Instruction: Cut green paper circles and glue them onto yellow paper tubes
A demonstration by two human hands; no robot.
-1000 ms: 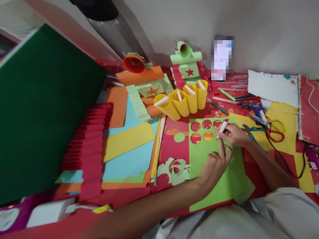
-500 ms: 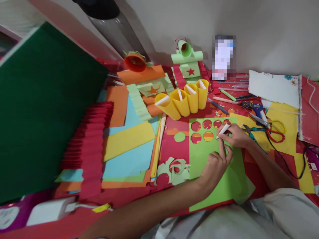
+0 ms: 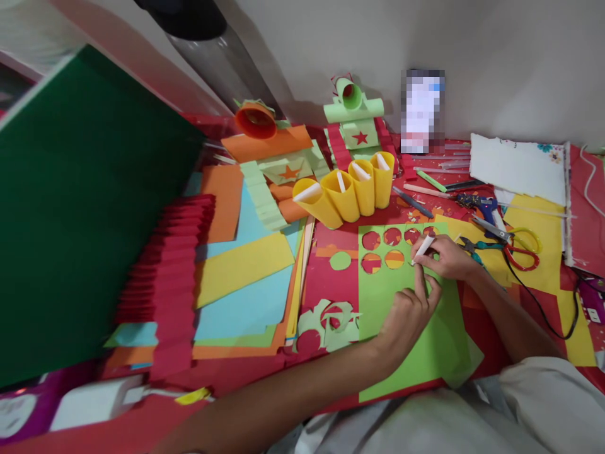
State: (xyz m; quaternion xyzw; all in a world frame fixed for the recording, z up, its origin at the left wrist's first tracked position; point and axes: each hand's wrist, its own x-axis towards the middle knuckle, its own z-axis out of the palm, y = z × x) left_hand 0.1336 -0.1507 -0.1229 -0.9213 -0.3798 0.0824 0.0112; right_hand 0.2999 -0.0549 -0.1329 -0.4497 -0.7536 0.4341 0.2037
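Red table (image 3: 227,376): pinched in my right hand (image 3: 447,256), a white stick (image 3: 425,246) slants leftward and towards me over the green sheet (image 3: 401,347) beneath; my left hand (image 3: 407,313), loosely uncurled, has its index nearest the tip.

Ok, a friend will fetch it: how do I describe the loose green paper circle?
Find the big green sheet with round holes cut in it. Just left of its upper half, against red, lies the circle. It is one whole disc, unlike the ragged pale-green scraps below it in view.
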